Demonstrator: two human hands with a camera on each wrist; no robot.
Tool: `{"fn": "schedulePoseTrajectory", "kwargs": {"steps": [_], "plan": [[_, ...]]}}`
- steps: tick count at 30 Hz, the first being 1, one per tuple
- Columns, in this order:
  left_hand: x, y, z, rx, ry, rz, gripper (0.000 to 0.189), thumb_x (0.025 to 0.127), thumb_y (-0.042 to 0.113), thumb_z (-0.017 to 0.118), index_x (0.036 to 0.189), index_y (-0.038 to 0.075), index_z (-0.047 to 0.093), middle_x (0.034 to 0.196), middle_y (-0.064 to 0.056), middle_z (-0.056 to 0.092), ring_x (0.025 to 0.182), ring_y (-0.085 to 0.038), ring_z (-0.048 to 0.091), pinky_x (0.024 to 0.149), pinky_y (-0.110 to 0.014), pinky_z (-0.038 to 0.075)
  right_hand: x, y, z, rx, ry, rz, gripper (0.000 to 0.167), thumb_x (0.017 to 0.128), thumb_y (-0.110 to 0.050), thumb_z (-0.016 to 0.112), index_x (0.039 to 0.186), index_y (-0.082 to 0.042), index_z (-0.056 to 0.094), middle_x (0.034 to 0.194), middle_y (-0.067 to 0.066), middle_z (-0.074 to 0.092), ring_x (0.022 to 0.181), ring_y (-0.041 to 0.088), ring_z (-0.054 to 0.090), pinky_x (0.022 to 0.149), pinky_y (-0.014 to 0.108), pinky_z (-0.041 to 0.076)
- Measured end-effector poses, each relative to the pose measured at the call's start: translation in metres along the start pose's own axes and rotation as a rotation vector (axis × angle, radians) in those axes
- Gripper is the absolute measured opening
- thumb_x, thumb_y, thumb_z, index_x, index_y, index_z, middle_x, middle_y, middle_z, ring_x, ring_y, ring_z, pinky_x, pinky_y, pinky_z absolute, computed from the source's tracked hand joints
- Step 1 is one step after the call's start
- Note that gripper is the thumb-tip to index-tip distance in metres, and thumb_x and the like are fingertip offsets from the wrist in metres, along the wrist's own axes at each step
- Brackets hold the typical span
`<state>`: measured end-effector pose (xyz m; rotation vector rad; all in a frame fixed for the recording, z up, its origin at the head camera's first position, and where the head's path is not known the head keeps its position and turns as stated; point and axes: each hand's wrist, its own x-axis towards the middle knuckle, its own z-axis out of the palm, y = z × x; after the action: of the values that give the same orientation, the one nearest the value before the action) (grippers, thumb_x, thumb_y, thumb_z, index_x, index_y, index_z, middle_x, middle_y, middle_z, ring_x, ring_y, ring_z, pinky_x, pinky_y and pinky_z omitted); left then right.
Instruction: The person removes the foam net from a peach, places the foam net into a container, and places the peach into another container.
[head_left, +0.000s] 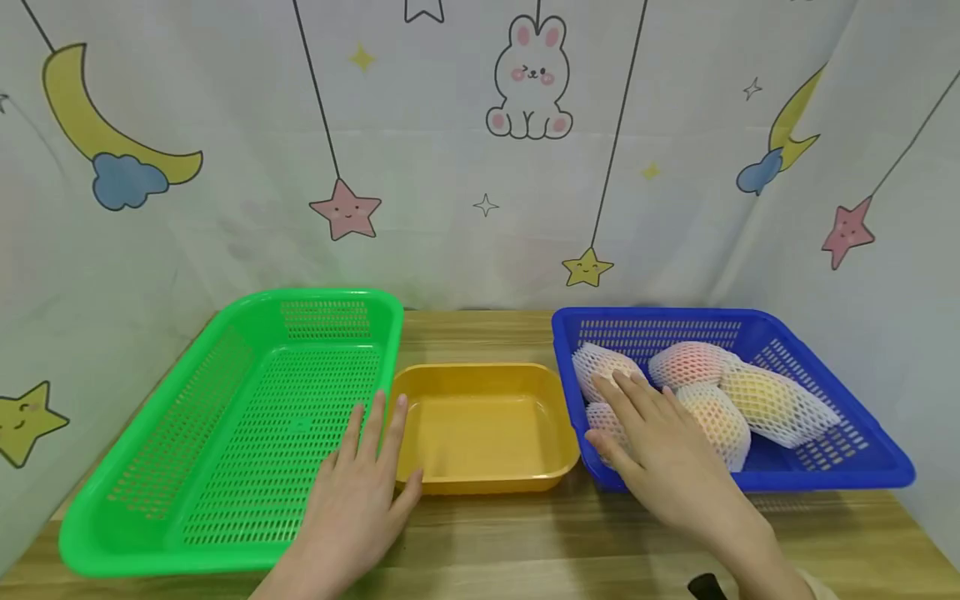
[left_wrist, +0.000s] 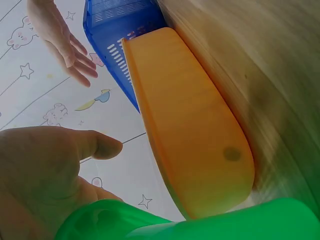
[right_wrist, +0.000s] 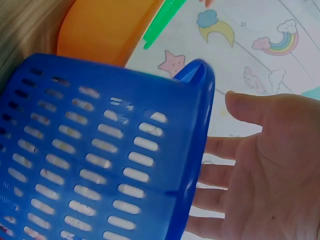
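Observation:
My right hand point(head_left: 663, 450) is held with straight fingers over the near left part of the blue basket point(head_left: 825, 479). Inside that basket lie several round fruits in white foam nets, among them a reddish one point(head_left: 686, 365), a yellowish one point(head_left: 765, 400) and a pale orange one point(head_left: 716, 421). The hand partly hides some of them. My left hand point(head_left: 356, 492), fingers extended and spread, hovers by the right rim of the green basket point(head_left: 172, 562), whose inside holds nothing. Between the two baskets stands a shallow yellow-orange tray point(head_left: 480, 433), also with nothing in it.
All three containers stand on a wood-grain table point(head_left: 510, 542). A white curtain point(head_left: 435, 125) with printed stars, moons and a rabbit closes off the back and sides. A dark strap end point(head_left: 707, 587) shows near my right wrist.

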<state>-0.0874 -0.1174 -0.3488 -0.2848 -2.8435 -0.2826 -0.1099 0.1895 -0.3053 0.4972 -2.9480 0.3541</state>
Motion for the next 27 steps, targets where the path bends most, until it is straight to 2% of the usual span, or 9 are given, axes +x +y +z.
{"fn": "schedulePoseTrajectory", "kwargs": {"steps": [4, 11, 27], "plan": [[-0.002, -0.002, 0.001, -0.002, 0.0, 0.001, 0.08, 0.092, 0.038, 0.058, 0.155, 0.014, 0.015, 0.157, -0.021, 0.024, 0.138, -0.045, 0.034, 0.089, -0.061, 0.048, 0.002, 0.006, -0.001, -0.008, 0.008, 0.003, 0.058, 0.1, -0.045, 0.042, 0.149, -0.015, 0.036, 0.151, 0.02, 0.037, 0.141, 0.041, 0.032, 0.112, 0.063, 0.024], [-0.004, -0.004, 0.002, -0.016, -0.014, -0.016, 0.081, 0.092, 0.037, 0.058, 0.155, 0.015, 0.012, 0.156, -0.024, 0.023, 0.137, -0.047, 0.036, 0.087, -0.062, 0.049, 0.01, 0.017, -0.001, 0.031, 0.06, 0.037, 0.058, 0.092, -0.041, 0.06, 0.139, -0.01, 0.049, 0.136, 0.017, 0.055, 0.124, 0.041, 0.051, 0.1, 0.06, 0.042], [-0.008, -0.008, 0.004, -0.023, -0.025, -0.039, 0.08, 0.091, 0.035, 0.06, 0.155, 0.015, 0.016, 0.151, -0.03, 0.028, 0.124, -0.046, 0.05, 0.074, -0.057, 0.053, 0.02, 0.039, 0.008, 0.079, 0.0, 0.079, 0.058, 0.086, -0.041, 0.067, 0.132, -0.008, 0.055, 0.132, 0.021, 0.058, 0.119, 0.044, 0.054, 0.094, 0.061, 0.045]]}}
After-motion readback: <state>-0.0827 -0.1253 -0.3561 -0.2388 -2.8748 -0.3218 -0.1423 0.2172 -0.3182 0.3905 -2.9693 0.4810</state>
